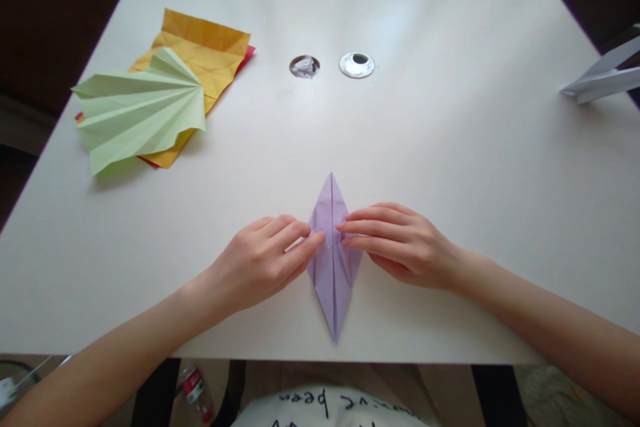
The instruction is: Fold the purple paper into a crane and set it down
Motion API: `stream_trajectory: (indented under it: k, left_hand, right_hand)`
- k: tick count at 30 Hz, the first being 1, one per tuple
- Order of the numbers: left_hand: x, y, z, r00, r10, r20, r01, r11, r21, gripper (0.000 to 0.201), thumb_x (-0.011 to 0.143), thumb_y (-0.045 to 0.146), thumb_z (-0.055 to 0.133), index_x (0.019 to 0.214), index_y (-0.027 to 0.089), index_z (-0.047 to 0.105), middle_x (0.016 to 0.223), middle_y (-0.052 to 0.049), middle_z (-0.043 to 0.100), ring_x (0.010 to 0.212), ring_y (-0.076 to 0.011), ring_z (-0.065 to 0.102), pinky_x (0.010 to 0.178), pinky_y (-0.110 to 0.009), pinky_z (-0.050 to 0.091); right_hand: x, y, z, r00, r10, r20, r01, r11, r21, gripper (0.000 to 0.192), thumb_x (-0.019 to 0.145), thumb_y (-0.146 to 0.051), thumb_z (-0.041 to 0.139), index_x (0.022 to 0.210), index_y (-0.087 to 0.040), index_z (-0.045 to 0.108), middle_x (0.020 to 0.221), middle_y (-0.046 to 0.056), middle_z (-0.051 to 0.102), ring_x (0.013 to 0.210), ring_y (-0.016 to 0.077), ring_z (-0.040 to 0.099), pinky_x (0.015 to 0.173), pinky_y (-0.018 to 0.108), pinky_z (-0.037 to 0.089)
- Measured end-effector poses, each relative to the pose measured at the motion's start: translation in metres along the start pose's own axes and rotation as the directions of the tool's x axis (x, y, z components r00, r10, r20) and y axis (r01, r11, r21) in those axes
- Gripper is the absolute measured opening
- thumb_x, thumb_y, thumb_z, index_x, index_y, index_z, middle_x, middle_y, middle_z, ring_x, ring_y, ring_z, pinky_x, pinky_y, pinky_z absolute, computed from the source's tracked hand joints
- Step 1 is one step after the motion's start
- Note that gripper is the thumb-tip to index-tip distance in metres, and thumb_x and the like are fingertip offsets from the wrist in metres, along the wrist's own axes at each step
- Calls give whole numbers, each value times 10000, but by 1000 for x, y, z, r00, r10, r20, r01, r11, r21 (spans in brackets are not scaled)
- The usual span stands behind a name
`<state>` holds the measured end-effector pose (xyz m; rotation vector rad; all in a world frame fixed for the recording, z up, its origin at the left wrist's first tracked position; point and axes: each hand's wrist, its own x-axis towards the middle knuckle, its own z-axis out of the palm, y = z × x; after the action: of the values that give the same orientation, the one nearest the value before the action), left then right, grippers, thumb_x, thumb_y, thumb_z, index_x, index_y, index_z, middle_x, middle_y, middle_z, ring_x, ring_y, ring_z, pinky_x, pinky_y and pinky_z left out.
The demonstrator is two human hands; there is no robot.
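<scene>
both hands [265, 260] flat on purple paper [333, 280]

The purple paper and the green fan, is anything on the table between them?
No. In the head view, only bare table lies between the purple paper and the green fan.

A pale green pleated paper fan [140, 110] lies at the far left of the white table [450, 147], resting on a creased orange sheet [207, 53] with a red sheet's edge [249, 55] showing beneath. Near the table's middle are a round cable hole [305, 66] and, just beside it, a silver grommet cap [357, 65]. A white folded object [603, 77] sits at the right edge. Below the table, a plastic bottle [195, 392] stands on the floor.
</scene>
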<state>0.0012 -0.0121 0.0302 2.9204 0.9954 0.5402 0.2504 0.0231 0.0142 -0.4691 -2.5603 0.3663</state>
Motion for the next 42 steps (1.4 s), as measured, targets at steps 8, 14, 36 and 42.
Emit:
stream_trajectory:
  k: [8,14,36,42]
  left_hand:
    - [1,4,-2,998,-7,63,13,996,-86,367,845,388,534,1103,131,572,1005,-79,654,908,-207,596,746,-327,504]
    - [1,6,0,992,-3,124,7,999,-34,503,845,440,513,1222,106,506,1212,-113,589,1067,-237,564,854,-355,493]
    - [-1,5,-8,940,-340,-16,287,817,-499,243,857,102,499,1069,160,601,958,-28,704,815,-107,665,723,-177,526]
    - [3,-2,-6,817,-495,295,534,459,-709,232,895,246,473,1063,200,626,822,4,708,649,-107,649,517,-167,508]
  right_hand:
    - [2,-6,0,996,-1,88,16,985,-174,259,836,-185,544,1080,-117,598,1116,80,651,1021,221,573,842,375,494]
    - [1,-9,1,997,13,80,8,969,-247,385,814,-405,575,1065,-115,606,950,100,657,833,209,566,691,352,494]
    - [4,-8,-10,847,457,-271,-429,889,159,88,762,-177,650,845,-205,640,753,12,707,652,122,658,598,222,547]
    - [5,-6,-12,637,765,-94,-588,561,583,135,728,-275,685,839,-202,663,758,11,692,580,121,638,490,208,544]
